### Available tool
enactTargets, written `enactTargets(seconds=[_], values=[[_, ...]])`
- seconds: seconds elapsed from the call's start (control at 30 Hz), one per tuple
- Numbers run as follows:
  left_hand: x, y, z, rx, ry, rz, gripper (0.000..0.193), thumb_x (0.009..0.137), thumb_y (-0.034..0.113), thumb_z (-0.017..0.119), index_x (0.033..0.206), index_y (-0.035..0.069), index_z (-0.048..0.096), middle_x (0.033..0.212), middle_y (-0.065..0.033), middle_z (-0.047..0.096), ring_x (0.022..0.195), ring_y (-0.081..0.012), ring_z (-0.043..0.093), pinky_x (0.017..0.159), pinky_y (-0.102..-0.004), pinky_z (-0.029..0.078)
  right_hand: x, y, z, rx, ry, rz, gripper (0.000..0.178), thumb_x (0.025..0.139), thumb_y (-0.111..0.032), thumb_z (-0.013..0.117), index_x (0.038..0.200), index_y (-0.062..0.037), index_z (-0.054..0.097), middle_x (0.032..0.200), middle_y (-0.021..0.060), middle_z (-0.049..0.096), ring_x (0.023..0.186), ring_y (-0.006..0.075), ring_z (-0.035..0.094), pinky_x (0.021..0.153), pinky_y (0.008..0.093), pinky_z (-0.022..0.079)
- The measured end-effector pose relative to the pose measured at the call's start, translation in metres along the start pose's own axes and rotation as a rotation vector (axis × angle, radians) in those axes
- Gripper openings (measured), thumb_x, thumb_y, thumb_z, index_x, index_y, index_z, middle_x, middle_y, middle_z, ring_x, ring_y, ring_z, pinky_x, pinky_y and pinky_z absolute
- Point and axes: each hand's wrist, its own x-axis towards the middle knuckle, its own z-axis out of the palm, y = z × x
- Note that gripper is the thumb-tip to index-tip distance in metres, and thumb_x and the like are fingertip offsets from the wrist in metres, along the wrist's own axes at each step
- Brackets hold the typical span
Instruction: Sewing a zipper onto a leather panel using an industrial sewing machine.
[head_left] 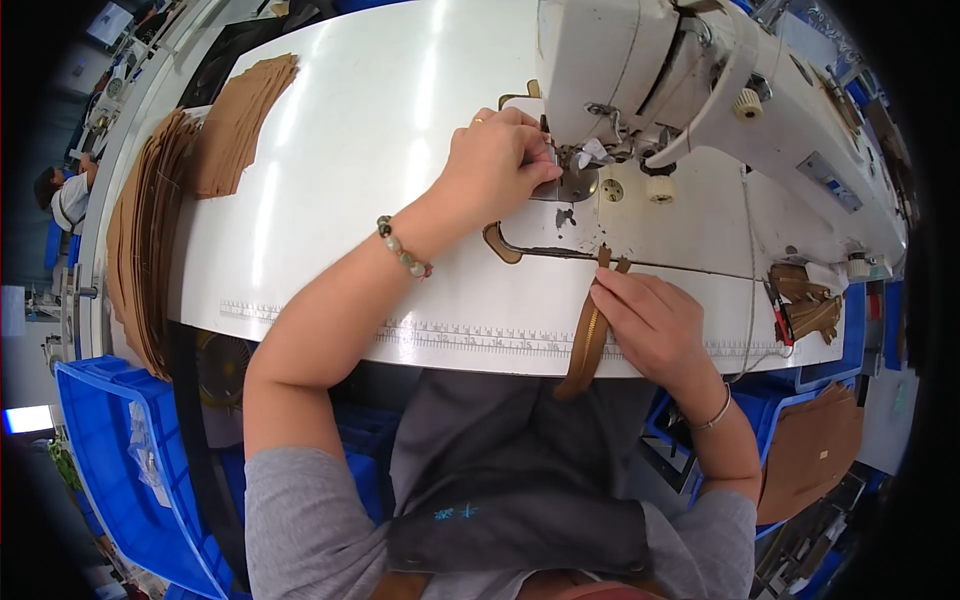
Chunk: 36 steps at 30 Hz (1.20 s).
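Observation:
My left hand (492, 165) is up beside the needle area of a white sewing machine (790, 110), fingertips pinched together close to the needle plate (578, 184). Whatever lies between those fingers is too small or hidden to make out. Nearer the table's front edge, my right hand (655, 325) pinches a brown zipper (588, 345) with brass-coloured teeth close to its upper end. The zipper's two tape ends stick up past the fingertips, and its lower part hangs over the front edge of the white table (350, 140).
Stacks of brown fabric pieces (240, 125) lie at the table's left. On the right are more brown pieces (808, 305) and a red-handled tool (776, 312). Blue bins (130, 440) stand below on both sides. A printed ruler (440, 332) runs along the front. Another person (72, 195) sits far left.

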Motion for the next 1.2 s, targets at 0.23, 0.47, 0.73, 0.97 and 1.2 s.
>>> enactTargets(seconds=[0.23, 0.47, 0.73, 0.97, 1.2], values=[[-0.003, -0.014, -0.012, -0.014, 0.064, -0.076, 0.016, 0.088, 0.025, 0.080, 0.088, 0.009, 0.080, 0.119, -0.0048, 0.074, 0.108, -0.0295, 0.063, 0.095, -0.0449, 0.048, 0.001, 0.000, 0.001, -0.006, 0.023, 0.008, 0.030, 0.073, -0.005, 0.070, 0.102, -0.0018, 0.075, 0.111, 0.0087, 0.074, 0.091, 0.0223, 0.073, 0.070, 0.0312, 0.059], [-0.003, 0.002, 0.017, -0.031, 0.172, 0.007, 0.013, 0.087, 0.020, 0.076, 0.091, 0.010, 0.083, 0.118, -0.0027, 0.075, 0.108, -0.0283, 0.063, 0.096, -0.0452, 0.047, -0.002, 0.000, 0.001, 0.046, 0.047, 0.029, 0.039, 0.067, -0.004, 0.076, 0.107, -0.0021, 0.073, 0.109, 0.0098, 0.074, 0.084, 0.0227, 0.073, 0.067, 0.0321, 0.058], [-0.006, -0.001, 0.013, -0.108, 0.133, 0.000, 0.011, 0.079, 0.016, 0.075, 0.085, 0.010, 0.082, 0.118, -0.0025, 0.075, 0.109, -0.0253, 0.062, 0.097, -0.0432, 0.044, 0.036, 0.006, -0.023, 0.081, 0.351, 0.174, 0.076, 0.071, 0.007, 0.068, 0.145, 0.0100, 0.052, 0.104, 0.0141, 0.073, 0.066, 0.0257, 0.066, 0.058, 0.0346, 0.054], [-0.010, -0.005, 0.009, 0.024, 0.258, 0.146, 0.012, 0.076, 0.015, 0.078, 0.086, 0.012, 0.084, 0.094, -0.0061, 0.071, 0.098, -0.0276, 0.064, 0.086, -0.0403, 0.052, 0.052, -0.022, 0.004, -0.173, 0.082, 0.166, 0.088, 0.073, 0.006, 0.066, 0.156, 0.0110, 0.040, 0.106, 0.0159, 0.074, 0.057, 0.0203, 0.058, 0.053, 0.0341, 0.050], [-0.013, -0.007, 0.008, 0.068, 0.259, 0.206, 0.013, 0.077, 0.014, 0.077, 0.087, 0.012, 0.084, 0.110, -0.0054, 0.074, 0.104, -0.0266, 0.063, 0.097, -0.0413, 0.044, 0.051, -0.017, -0.006, -0.031, 0.383, 0.215, 0.078, 0.076, 0.003, 0.064, 0.153, 0.0046, 0.051, 0.083, 0.0058, 0.067, 0.051, 0.0160, 0.054, 0.048, 0.0319, 0.044]])
